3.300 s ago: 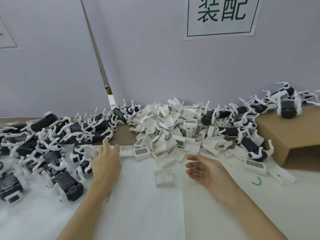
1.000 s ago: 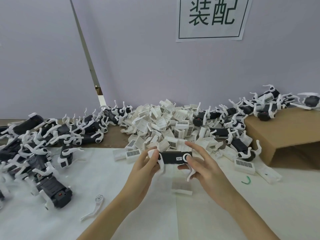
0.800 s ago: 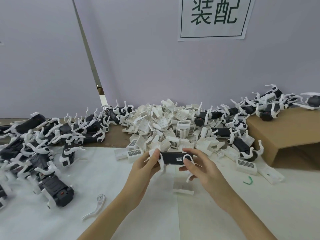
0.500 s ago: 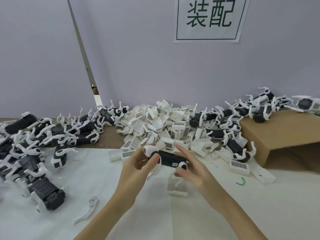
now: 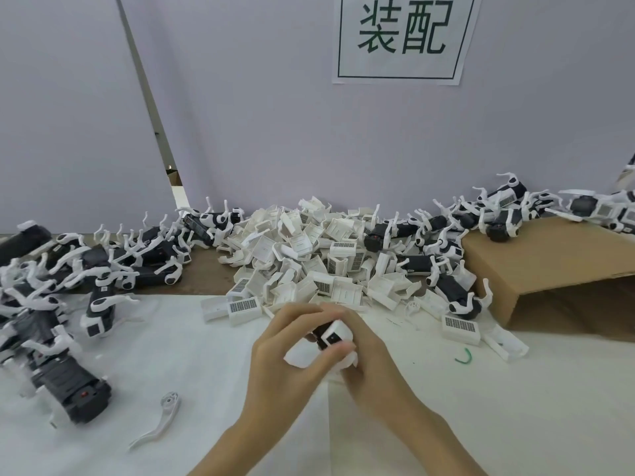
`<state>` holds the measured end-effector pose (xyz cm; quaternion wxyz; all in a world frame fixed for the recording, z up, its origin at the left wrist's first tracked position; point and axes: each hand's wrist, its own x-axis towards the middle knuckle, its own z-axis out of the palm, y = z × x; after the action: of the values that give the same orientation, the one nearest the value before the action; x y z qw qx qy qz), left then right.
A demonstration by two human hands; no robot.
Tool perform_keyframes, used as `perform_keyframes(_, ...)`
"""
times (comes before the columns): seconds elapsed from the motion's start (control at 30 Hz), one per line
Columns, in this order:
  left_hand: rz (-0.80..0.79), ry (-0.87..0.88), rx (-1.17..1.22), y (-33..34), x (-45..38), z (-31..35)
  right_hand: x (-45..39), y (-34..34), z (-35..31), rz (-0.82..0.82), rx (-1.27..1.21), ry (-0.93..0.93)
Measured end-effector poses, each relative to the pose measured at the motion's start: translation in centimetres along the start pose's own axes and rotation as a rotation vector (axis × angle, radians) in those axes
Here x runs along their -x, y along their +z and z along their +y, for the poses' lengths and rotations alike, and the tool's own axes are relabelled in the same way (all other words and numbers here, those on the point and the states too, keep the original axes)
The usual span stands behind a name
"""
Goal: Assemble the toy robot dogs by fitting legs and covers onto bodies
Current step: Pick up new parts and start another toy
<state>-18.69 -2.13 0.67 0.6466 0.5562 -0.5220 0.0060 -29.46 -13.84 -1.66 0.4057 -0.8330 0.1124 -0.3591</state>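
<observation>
My left hand (image 5: 275,352) & right hand (image 5: 364,355) both grip one toy dog body (image 5: 331,334), white end toward me, w/ pile of white covers (image 5: 309,255) just behind

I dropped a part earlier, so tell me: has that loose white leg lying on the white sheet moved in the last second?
No. The loose white leg lies just right of the same black body at the sheet's near-left.

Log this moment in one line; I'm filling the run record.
left hand: grips black-and-white plastic toy dog body | right hand: grips same body | loose white plastic leg: on table
</observation>
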Motion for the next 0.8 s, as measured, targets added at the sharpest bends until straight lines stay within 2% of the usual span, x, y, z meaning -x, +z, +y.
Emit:
perform_keyframes(0.13,-0.111,-0.268,0.225,-1.4,-1.4,0.1,-0.3,-0.7,0.0,0.057,0.083,0.039)
perform_keyframes(0.17,-0.132,-0.278,0.200,-1.9,-1.7,0.0,-0.4,-1.0,0.0,0.094,0.119,0.051)
perform_keyframes(0.27,-0.226,-0.181,-0.067,-3.0,-2.2,-0.6,-0.5,-1.8,-0.4,0.206,0.220,0.029)
perform_keyframes(0.3,-0.245,-0.194,-0.079,-3.2,-2.2,-1.0,-0.5,-2.0,-0.5,0.222,0.241,0.013)
perform_keyframes(0.37,-0.232,-0.293,0.059,-3.2,-2.2,-1.6,-0.6,-2.4,-0.6,0.187,0.239,0.045)
perform_keyframes(0.47,-0.174,-0.440,0.301,-3.4,-2.4,-2.1,-0.8,-3.5,-1.0,0.035,0.013,0.241)
perform_keyframes(0.57,-0.227,-0.462,0.370,-4.1,-2.6,-2.6,-1.1,-4.5,-1.0,-0.037,-0.157,0.295)
perform_keyframes(0.67,-0.333,-0.286,0.132,-5.2,-3.0,-3.4,-0.8,-4.8,-0.8,-0.057,-0.090,0.218)
perform_keyframes(0.8,-0.237,0.352,-0.502,-5.6,-3.1,-4.5,-0.5,-3.5,-0.8,0.044,0.266,0.043)
